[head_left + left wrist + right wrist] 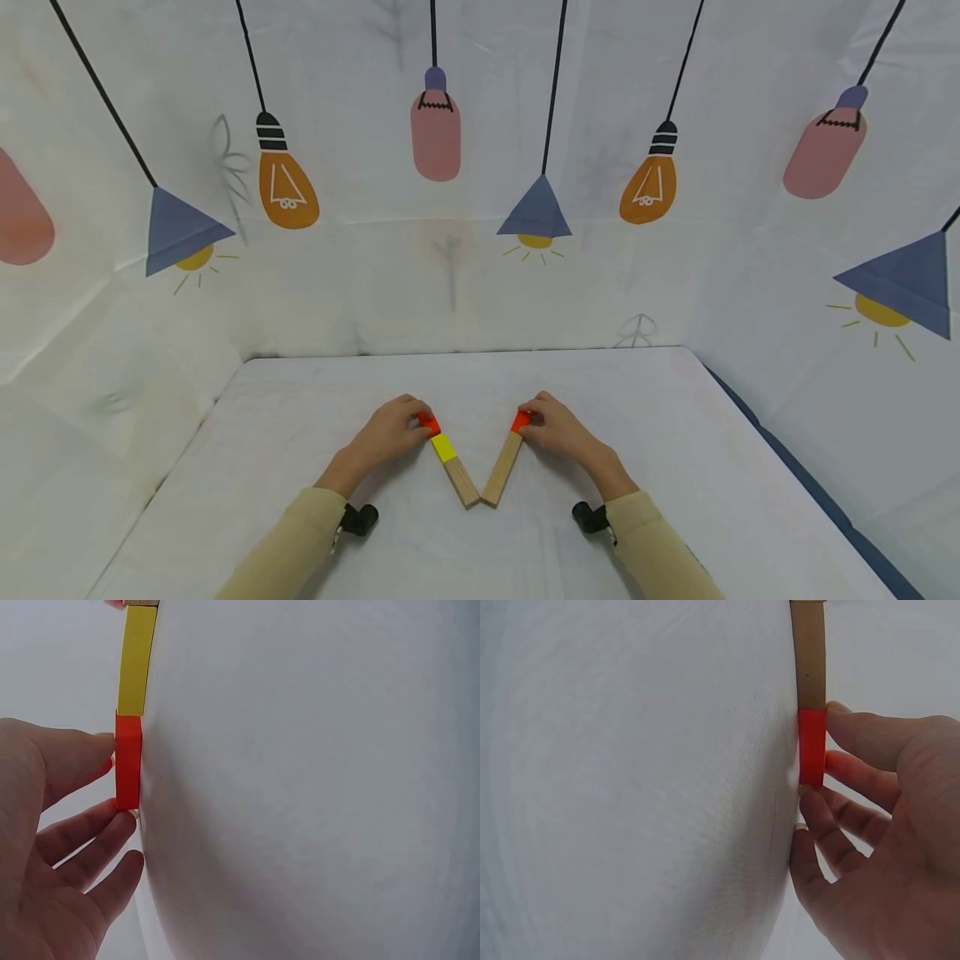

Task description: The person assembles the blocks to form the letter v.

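Note:
Two rows of small blocks lie on the white table [405,550] and meet at their near ends in a V. The left row has a red block [128,761] at its far end, a yellow block [443,448] after it, then plain wood [461,483]. My left hand [392,432] pinches that red block between thumb and fingers. In the right row, another red block [811,746] tops a plain wooden length [502,468]. My right hand [561,432] pinches this red block at its outer side, some fingertips resting on the tabletop.
White cloth walls [480,283] printed with hanging lamps and bulbs rise behind the table and at both sides. A dark blue strip [795,467] runs along the table's right edge. Each wrist carries a small black camera [360,520] close above the tabletop.

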`<state>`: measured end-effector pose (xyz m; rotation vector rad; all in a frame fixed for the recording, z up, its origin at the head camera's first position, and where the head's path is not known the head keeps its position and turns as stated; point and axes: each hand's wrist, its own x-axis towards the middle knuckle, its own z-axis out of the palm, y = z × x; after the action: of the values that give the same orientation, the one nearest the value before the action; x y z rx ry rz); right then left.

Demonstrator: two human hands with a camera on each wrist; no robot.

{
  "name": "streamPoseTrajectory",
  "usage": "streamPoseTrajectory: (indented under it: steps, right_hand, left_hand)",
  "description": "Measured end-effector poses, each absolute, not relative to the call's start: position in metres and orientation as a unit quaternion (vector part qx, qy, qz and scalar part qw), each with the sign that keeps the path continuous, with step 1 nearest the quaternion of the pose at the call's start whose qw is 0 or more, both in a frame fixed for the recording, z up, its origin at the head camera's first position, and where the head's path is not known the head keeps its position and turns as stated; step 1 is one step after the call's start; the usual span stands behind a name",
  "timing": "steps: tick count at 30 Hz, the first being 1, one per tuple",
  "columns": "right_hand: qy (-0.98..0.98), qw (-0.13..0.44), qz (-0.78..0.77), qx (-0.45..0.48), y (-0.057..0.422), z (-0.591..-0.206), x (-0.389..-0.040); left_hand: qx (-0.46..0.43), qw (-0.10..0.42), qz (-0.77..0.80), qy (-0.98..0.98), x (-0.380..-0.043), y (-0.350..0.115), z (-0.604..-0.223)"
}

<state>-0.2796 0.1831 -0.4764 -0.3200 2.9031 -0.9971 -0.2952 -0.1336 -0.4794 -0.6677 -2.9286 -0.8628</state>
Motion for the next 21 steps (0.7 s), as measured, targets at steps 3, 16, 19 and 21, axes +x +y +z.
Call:
streamPoseTrajectory:
  steps: [3, 16, 19, 21]
  right_hand:
    - [0.939, 0.025, -0.325, -0.106, 0.1837, -0.4768, -0.2798]
    - [0.942, 0.017, -0.308, -0.131, 0.1852, -0.4759, -0.2791]
    - [0.943, 0.018, -0.307, -0.130, 0.1844, -0.4752, -0.2793]
    - [0.943, 0.018, -0.306, -0.129, 0.1843, -0.4752, -0.2796]
  left_hand:
    - [-0.214, 0.013, -0.277, -0.937, -0.2951, -0.1329, -0.4792]
    - [-0.217, 0.026, -0.278, -0.935, -0.2934, -0.1320, -0.4810]
    - [-0.219, 0.024, -0.281, -0.934, -0.2927, -0.1321, -0.4804]
    - [-0.220, 0.022, -0.282, -0.934, -0.2926, -0.1318, -0.4804]
